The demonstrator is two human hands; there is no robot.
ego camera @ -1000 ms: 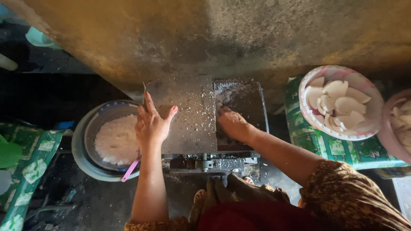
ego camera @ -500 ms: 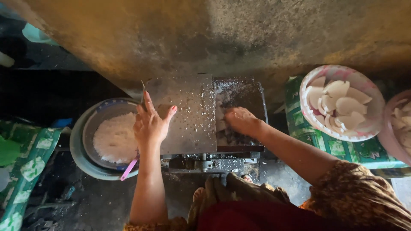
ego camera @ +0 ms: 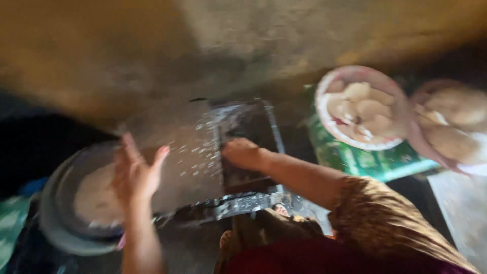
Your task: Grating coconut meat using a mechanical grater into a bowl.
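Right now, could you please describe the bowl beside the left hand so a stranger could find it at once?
Start at the flat metal grater in the middle. To its left, under the left hand, sits a wide grey bowl of white gratings. Unlike the two pink bowls of pale chunks on the right, it is grey and holds fine shreds.

**A:** What's worn here can just about be made out through the blur. The left hand (ego camera: 133,175) and its forearm are left bare, no sleeve, nothing seen on the wrist.

**B:** Same for the right hand (ego camera: 242,153), bare up to the elbow. Above that, a short brown sleeve (ego camera: 375,213) with a fine pale pattern is seen. A dark red garment (ego camera: 324,256) is worn lower down. No rings can be made out.
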